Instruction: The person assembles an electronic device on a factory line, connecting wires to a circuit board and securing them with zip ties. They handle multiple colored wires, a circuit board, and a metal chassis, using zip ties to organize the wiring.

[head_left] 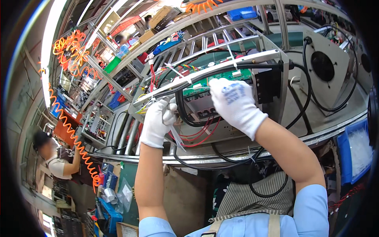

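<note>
My left hand (157, 124), in a white knit glove, is closed at the left end of a metal-framed unit, beside a thick black cable (180, 104). Several white cable ties (177, 138) hang from its curled fingers. My right hand (236, 103), gloved too, has its fingers drawn together in front of a green circuit board (241, 74); whatever they pinch is hidden. Along the unit's metal bar (241, 60) runs a black cable bundle bound with white ties. Red wires (201, 136) loop below the board between my hands.
The unit sits on a roller conveyor (132, 138). At right stands a grey panel with a round opening (322, 66), with black cables around it. A blue bin of white ties (357, 152) is at the near right. Another person (59, 158) works at far left, near a coiled orange hose (73, 134).
</note>
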The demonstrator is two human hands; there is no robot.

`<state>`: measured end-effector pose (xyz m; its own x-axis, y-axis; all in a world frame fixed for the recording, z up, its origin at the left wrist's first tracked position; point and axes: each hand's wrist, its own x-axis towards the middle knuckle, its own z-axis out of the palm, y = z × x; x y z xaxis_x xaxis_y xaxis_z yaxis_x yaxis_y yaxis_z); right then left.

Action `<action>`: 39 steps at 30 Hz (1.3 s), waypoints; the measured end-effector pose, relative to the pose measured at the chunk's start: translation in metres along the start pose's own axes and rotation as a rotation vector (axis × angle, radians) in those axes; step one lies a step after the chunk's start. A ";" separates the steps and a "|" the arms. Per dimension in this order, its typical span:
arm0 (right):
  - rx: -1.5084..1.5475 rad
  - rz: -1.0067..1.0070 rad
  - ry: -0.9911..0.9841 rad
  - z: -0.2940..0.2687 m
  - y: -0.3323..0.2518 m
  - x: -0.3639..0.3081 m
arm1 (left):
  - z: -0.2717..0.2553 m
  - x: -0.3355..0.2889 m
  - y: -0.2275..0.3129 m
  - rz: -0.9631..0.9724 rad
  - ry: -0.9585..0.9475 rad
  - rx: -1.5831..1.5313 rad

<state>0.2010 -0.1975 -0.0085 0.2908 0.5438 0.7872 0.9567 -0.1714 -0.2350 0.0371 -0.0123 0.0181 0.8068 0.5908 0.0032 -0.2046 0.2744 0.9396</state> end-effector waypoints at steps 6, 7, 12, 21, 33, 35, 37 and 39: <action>0.015 0.024 -0.046 0.010 -0.011 0.013 | -0.002 0.007 0.002 -0.015 -0.119 -0.124; 0.000 0.028 -0.057 0.005 -0.010 0.011 | -0.001 0.007 0.001 -0.018 -0.104 -0.120; -0.128 0.005 0.019 -0.011 -0.003 0.000 | -0.003 0.007 -0.002 -0.035 -0.051 -0.108; -0.013 -0.052 -0.043 0.036 -0.032 0.022 | 0.000 0.014 -0.002 -0.054 -0.107 -0.221; -0.030 -0.006 0.042 0.049 -0.045 0.020 | 0.002 0.017 -0.007 -0.061 -0.021 -0.344; -0.043 0.010 0.050 0.051 -0.046 0.021 | 0.005 0.018 -0.009 -0.051 0.048 -0.346; -0.046 0.020 0.023 0.050 -0.046 0.021 | 0.008 0.017 -0.008 -0.044 0.087 -0.335; -0.046 0.023 0.008 0.050 -0.045 0.022 | 0.012 0.014 -0.006 -0.037 0.097 -0.311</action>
<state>0.1649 -0.1367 -0.0093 0.3122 0.5326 0.7867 0.9485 -0.2212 -0.2267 0.0561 -0.0146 0.0165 0.7633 0.6416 -0.0752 -0.3481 0.5067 0.7887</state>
